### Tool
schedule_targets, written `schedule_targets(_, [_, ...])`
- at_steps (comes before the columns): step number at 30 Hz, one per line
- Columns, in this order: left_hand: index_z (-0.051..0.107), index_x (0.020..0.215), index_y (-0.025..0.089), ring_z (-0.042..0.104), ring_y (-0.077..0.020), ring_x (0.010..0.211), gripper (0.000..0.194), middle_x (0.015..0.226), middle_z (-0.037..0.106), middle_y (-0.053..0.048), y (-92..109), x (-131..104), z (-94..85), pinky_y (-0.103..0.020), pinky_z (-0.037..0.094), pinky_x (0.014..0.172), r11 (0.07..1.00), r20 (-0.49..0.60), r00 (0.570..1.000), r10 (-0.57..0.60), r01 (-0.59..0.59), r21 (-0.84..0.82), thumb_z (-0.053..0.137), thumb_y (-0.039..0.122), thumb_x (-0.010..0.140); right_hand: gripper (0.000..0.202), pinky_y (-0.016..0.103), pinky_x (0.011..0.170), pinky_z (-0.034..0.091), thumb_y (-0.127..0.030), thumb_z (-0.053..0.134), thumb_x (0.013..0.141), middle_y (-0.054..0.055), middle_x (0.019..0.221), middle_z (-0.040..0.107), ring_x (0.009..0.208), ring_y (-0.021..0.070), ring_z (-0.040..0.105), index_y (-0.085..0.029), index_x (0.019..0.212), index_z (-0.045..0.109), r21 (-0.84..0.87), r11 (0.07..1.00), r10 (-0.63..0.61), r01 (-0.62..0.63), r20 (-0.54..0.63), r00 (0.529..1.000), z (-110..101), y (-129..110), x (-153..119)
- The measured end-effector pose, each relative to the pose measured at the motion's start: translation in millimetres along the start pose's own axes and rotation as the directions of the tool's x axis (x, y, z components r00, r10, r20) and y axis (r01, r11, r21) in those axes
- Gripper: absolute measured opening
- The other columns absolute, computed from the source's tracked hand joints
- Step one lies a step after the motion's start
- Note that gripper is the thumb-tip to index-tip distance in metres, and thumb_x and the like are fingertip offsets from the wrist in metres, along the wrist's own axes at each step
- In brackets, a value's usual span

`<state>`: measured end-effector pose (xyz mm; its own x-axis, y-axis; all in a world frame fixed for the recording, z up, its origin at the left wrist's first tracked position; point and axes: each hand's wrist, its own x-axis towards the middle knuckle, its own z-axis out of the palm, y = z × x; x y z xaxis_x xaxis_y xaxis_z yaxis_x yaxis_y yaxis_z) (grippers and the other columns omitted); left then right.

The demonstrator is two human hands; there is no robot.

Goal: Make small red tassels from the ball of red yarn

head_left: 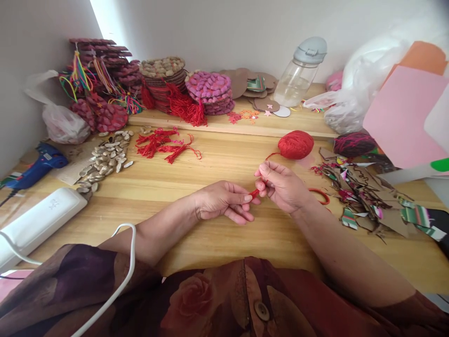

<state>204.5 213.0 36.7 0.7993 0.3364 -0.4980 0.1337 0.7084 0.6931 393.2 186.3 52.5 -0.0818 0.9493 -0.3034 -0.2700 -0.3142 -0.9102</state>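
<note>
My left hand (228, 201) pinches a small bundle of red yarn (255, 193) between thumb and fingers over the middle of the table. Close against it, my right hand (280, 185) is closed on the other end of the red yarn, its thumb and forefinger pressed together. How the strands run inside the fingers is hidden. Just beyond my right hand lies a red yarn ball (295, 144), with a loose strand trailing from its left side toward my fingers. Several red tassels (164, 142) rest farther back on the left.
Peanut shells (108, 157), a blue glue gun (40, 166) and a white case (42, 224) lie at left. Cardboard scraps (368, 196) spread at right, beside a red ring (321, 196). On the back ledge stand shell-covered discs (209, 89) and a water bottle (300, 72). A white cable (131, 257) crosses my left arm.
</note>
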Motion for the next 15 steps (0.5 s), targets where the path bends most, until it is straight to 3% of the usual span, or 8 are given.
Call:
schedule_targets(5, [0.072, 0.098, 0.011, 0.071, -0.0199, 0.083, 0.029, 0.098, 0.072, -0.013, 4.2, 0.0, -2.5, -0.017, 0.053, 0.051, 0.991, -0.084, 0.993, 0.088, -0.079, 0.105, 0.068, 0.036, 0.082, 0.029, 0.014, 0.041, 0.041, -0.041, 0.078, 0.071, -0.006, 0.053, 0.051, 0.049, 0.0062, 0.049, -0.017, 0.072, 0.061, 0.067, 0.998, -0.013, 0.015, -0.022, 1.000, -2.0, -3.0, 0.1])
schedule_targets(9, [0.070, 0.106, 0.009, 0.071, -0.0197, 0.086, 0.030, 0.111, 0.070, -0.019, 10.8, 1.2, -5.8, -0.016, 0.051, 0.051, 0.974, -0.236, 0.945, 0.226, -0.223, 0.039, 0.062, 0.031, 0.087, 0.029, 0.015, 0.042, 0.043, -0.041, 0.078, 0.072, -0.006, 0.053, 0.049, 0.048, 0.0062, 0.049, -0.017, 0.071, 0.061, 0.059, 0.998, -0.002, 0.002, -0.002, 1.000, -0.8, -2.7, -0.7])
schedule_targets(12, [0.068, 0.111, 0.009, 0.071, -0.0196, 0.088, 0.030, 0.113, 0.069, -0.019, 11.8, 1.1, -5.9, -0.019, 0.055, 0.058, 0.969, -0.221, 0.945, 0.242, -0.247, 0.006, 0.059, 0.028, 0.089, 0.029, 0.015, 0.042, 0.043, -0.041, 0.077, 0.073, -0.005, 0.052, 0.050, 0.049, 0.0062, 0.050, -0.017, 0.071, 0.062, 0.055, 0.998, 0.009, -0.010, 0.019, 1.000, 0.3, -0.8, -1.1])
schedule_targets(15, [0.067, 0.116, 0.011, 0.071, -0.0179, 0.084, 0.034, 0.116, 0.068, -0.018, 8.7, -0.1, -4.3, -0.019, 0.054, 0.056, 0.975, -0.129, 0.967, 0.219, -0.214, 0.052, 0.059, 0.030, 0.089, 0.028, 0.014, 0.043, 0.044, -0.040, 0.077, 0.073, -0.005, 0.053, 0.051, 0.050, 0.0060, 0.050, -0.017, 0.072, 0.062, 0.075, 0.997, 0.031, -0.032, 0.018, 0.999, -0.4, 1.1, 0.1])
